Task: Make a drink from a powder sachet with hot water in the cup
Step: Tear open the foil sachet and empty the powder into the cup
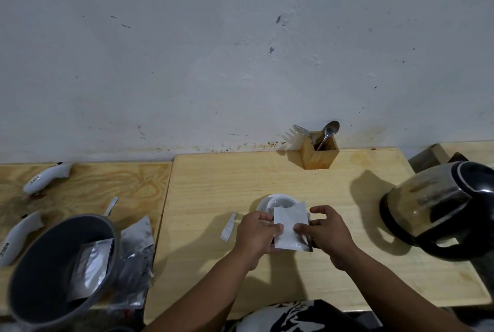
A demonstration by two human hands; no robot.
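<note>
A silver powder sachet is held upright between both hands just in front of the white cup. My left hand pinches its left edge and my right hand pinches its right edge. The sachet's top right corner leans over the cup's rim. Most of the cup is hidden behind the sachet and my fingers. A steel and black electric kettle stands on the wooden table to the right of my hands.
A torn foil strip lies left of my left hand. A wooden holder with a spoon and fork stands against the wall. At left are a grey bin holding a sachet, loose empty sachets, and two white handled tools.
</note>
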